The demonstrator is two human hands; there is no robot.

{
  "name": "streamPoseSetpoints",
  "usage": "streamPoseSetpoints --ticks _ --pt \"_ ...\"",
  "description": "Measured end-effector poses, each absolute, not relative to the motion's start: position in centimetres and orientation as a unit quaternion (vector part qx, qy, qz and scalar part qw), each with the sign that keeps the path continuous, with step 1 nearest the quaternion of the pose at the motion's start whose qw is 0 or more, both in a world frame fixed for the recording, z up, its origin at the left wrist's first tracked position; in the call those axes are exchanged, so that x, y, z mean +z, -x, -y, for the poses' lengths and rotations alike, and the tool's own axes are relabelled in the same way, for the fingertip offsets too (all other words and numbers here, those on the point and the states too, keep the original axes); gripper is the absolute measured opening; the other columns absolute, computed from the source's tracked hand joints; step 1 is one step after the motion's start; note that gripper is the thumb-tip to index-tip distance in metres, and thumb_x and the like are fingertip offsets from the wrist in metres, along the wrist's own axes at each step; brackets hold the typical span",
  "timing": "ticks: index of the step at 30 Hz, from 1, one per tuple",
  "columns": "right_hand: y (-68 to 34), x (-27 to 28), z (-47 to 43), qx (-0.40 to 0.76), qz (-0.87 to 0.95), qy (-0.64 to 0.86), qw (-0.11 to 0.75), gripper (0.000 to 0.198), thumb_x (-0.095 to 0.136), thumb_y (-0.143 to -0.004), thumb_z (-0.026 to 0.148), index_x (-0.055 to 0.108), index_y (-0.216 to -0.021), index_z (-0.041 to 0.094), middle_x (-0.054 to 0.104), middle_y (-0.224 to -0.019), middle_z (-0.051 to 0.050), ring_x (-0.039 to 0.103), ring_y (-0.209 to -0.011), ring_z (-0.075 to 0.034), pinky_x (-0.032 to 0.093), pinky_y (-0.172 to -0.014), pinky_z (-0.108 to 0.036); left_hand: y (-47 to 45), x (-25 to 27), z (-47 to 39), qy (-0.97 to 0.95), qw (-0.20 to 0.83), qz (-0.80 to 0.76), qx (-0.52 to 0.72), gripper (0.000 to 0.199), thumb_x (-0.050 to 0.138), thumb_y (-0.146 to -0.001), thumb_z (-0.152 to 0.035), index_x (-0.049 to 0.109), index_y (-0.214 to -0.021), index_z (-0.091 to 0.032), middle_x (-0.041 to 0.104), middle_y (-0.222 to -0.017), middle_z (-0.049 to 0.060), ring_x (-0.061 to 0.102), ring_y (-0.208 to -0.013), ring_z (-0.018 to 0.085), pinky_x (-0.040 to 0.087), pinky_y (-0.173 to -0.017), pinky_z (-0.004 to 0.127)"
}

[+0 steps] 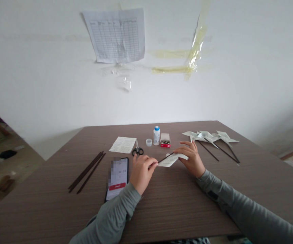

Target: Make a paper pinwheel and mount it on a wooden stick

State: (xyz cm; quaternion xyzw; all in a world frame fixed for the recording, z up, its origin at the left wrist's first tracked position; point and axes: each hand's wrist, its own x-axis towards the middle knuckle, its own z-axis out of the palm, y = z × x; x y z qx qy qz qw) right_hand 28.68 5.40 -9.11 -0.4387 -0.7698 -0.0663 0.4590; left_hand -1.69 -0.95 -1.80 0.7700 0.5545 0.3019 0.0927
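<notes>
My left hand [143,170] is closed, pinching one end of a thin dark stick [165,158] between thumb and fingertips. The stick slants up to the right across a printed sheet of paper [169,162]. On that paper, at its right side, my right hand [191,158] grips with the thumb below and fingers above; the stick's far end reaches its fingertips. Just behind the hands stand a small red box [165,145] of metal pins, a white bottle with a blue cap [156,136] and a small clear cup [149,142]. Black-handled scissors [137,150] lie near my left hand.
Paper pinwheels [203,136] on dark sticks lie at the right back. Loose dark sticks [86,172] rest at the left, beside a phone [117,179] partly behind my left forearm. Another printed sheet [122,145] lies behind the phone. A white wall [161,98] borders the table's back edge.
</notes>
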Motion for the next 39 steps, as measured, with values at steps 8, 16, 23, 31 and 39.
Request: streamPoseSetpoints --ticks 8,16,23,31,39 --pt "-29.2 -8.3 -5.3 -0.069 0.790 0.437 0.424 0.026 0.075 -0.119 0.031 0.098 -0.120 0.042 0.100 -0.119 -0.004 0.083 -0.149 -0.043 0.035 -0.154 -0.088 1.8 -1.5 1.0 -0.775 0.091 -0.551 0.295 0.030 0.089 -0.113 -0.008 0.103 -0.108 -0.033 0.098 -0.110 0.006 0.093 -0.123 0.034 0.052 -0.149 0.077" --pt "-29.3 -4.4 -4.8 -0.040 0.827 0.430 0.359 0.022 0.080 -0.116 0.026 0.098 -0.117 0.039 0.099 -0.115 -0.005 0.081 -0.149 -0.042 0.021 -0.156 -0.093 2.3 -1.7 0.9 -0.765 0.107 -0.553 0.313 0.030 0.087 -0.113 -0.008 0.102 -0.104 -0.032 0.098 -0.110 0.005 0.091 -0.124 0.034 0.055 -0.144 0.069" --pt "-28.0 2.3 -5.2 0.047 0.851 0.484 0.199 0.008 0.094 -0.110 0.037 0.100 -0.114 0.033 0.096 -0.137 -0.013 0.081 -0.153 -0.045 0.025 -0.152 -0.102 2.6 -1.6 0.6 -0.757 0.151 -0.555 0.310 0.027 0.087 -0.113 -0.007 0.102 -0.105 -0.028 0.099 -0.114 0.008 0.091 -0.125 0.036 0.062 -0.130 0.060" --pt "-26.1 5.9 -7.4 0.147 0.845 0.513 0.024 0.015 0.100 -0.105 0.044 0.104 -0.107 0.030 0.100 -0.115 -0.010 0.090 -0.139 -0.044 0.044 -0.153 -0.072 2.6 -1.3 0.5 -0.752 0.171 -0.579 0.264 0.028 0.084 -0.114 -0.007 0.102 -0.108 -0.027 0.100 -0.119 0.010 0.091 -0.130 0.036 0.063 -0.125 0.054" --pt "-25.0 3.7 -7.9 0.225 0.814 0.536 -0.004 0.015 0.104 -0.096 0.041 0.102 -0.101 0.027 0.100 -0.121 -0.012 0.086 -0.146 -0.049 0.029 -0.154 -0.090 1.4 0.0 1.2 -0.736 0.193 -0.630 0.153 0.024 0.084 -0.116 -0.010 0.100 -0.109 -0.026 0.099 -0.127 0.011 0.086 -0.147 0.039 0.058 -0.140 0.066"
